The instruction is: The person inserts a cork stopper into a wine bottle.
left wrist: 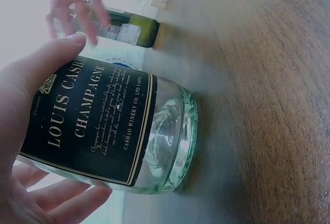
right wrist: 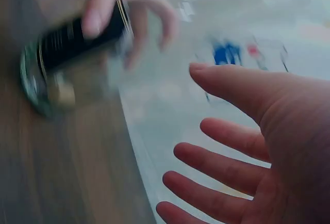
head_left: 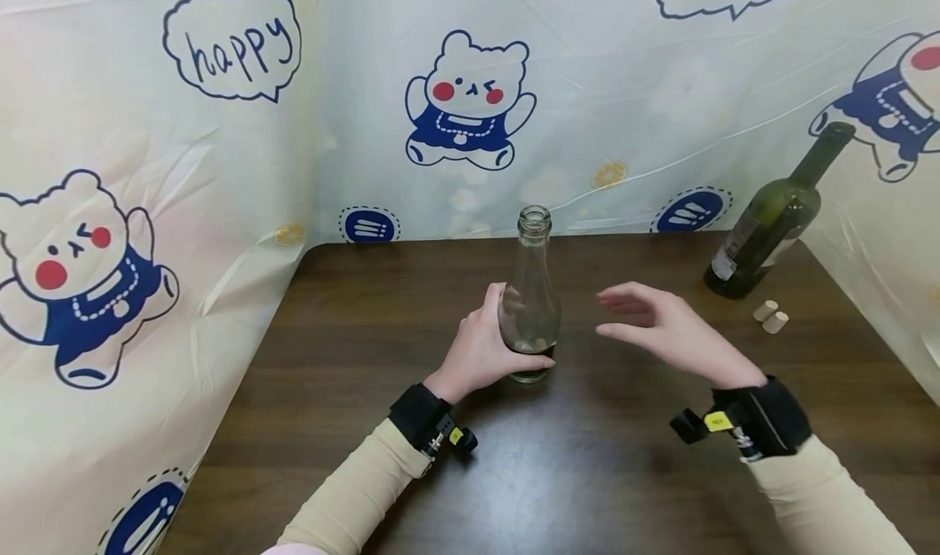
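A clear glass bottle (head_left: 534, 294) with an uncapped mouth stands upright near the middle of the table. Its black label (left wrist: 98, 115) reads "Louis Casbao Champagne" in the left wrist view. My left hand (head_left: 481, 347) grips the lower body of this bottle from the left, thumb across the front. To the right of the bottle, apart from it, my right hand (head_left: 671, 330) hovers with its fingers spread and nothing in it. The right wrist view shows the right hand's fingers (right wrist: 221, 170) loosely extended; the glass bottle there is blurred.
At the back right of the brown table (head_left: 330, 326) stands a dark green wine bottle (head_left: 767, 224). Two corks, a farther cork (head_left: 765, 310) and a nearer cork (head_left: 775, 321), lie in front of it. A printed curtain (head_left: 587, 90) hangs behind the table.
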Tool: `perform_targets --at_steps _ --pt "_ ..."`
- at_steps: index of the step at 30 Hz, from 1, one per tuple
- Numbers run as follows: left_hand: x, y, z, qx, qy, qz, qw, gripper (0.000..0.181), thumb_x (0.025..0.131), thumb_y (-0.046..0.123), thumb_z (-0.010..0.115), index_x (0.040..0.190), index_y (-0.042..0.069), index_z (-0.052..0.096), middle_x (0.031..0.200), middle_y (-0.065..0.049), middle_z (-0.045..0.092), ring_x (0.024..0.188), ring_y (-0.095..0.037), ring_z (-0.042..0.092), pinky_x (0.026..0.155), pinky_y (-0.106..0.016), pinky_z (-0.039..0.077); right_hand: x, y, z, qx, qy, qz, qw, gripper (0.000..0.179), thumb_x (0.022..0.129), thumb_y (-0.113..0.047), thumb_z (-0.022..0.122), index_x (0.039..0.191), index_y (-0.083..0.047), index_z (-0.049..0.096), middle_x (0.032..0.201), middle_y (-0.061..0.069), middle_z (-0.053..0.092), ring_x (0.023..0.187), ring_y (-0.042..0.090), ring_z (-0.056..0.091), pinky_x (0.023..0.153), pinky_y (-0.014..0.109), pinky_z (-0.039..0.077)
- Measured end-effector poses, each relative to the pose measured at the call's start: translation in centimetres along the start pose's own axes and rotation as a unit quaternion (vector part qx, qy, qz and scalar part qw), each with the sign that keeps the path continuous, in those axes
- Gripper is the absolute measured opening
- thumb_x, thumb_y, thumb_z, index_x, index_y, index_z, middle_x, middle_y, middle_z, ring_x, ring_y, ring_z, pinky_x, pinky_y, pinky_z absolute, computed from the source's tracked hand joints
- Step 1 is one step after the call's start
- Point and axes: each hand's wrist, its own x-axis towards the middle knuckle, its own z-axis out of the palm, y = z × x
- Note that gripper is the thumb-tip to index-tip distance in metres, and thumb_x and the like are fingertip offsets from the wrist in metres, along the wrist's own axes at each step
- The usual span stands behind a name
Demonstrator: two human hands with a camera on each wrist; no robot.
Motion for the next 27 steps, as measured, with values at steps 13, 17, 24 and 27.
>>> perform_targets --at_steps 13,17,24,27 --pt "0.0 0.3 -0.2 0.002 -0.005 -0.01 0.9999 0.104 0.061 0.065 0.087 0.141 0.021 0.037 0.123 0.005 0.069 0.103 -0.013 0.066 0.083 -0.04 0.056 -8.3 7.7 -9.7 -0.142 0.217 0.214 0.9416 0.086 0.092 -0.053 0.067 0.144 0.011 0.045 0.132 0.045 0.053 0.115 0.06 0.053 0.074 0.056 0.047" --pt "0.0 0.2 -0.2 0.004 -0.003 -0.012 0.9999 0.105 0.061 0.063 0.088 0.142 0.02 0.037 0.125 0.005 0.07 0.105 -0.015 0.067 0.085 -0.041 0.056 -9.2 10.8 -10.7 -0.166 0.198 0.255 0.9318 0.091 0.092 -0.054 0.065 0.141 0.018 0.04 0.13 0.05 0.048 0.111 0.063 0.049 0.075 0.063 0.046" --pt "-0.2 0.2 0.0 0.0 -0.011 -0.019 0.9998 0.104 0.062 0.063 0.087 0.142 0.02 0.037 0.126 0.005 0.069 0.107 -0.014 0.066 0.086 -0.041 0.056 -8.2 15.2 -10.1 -0.191 0.109 0.295 0.9297 0.103 0.088 -0.063 0.065 0.13 0.027 0.037 0.123 0.052 0.045 0.104 0.064 0.048 0.077 0.068 0.047" --pt "-0.2 0.2 -0.1 0.004 -0.007 -0.017 0.9998 0.104 0.062 0.064 0.087 0.142 0.02 0.037 0.124 0.005 0.07 0.105 -0.015 0.066 0.086 -0.042 0.055 -7.4 16.2 -9.9 -0.198 0.081 0.302 0.929 0.107 0.088 -0.066 0.062 0.13 0.029 0.037 0.125 0.053 0.043 0.106 0.065 0.046 0.082 0.071 0.045"
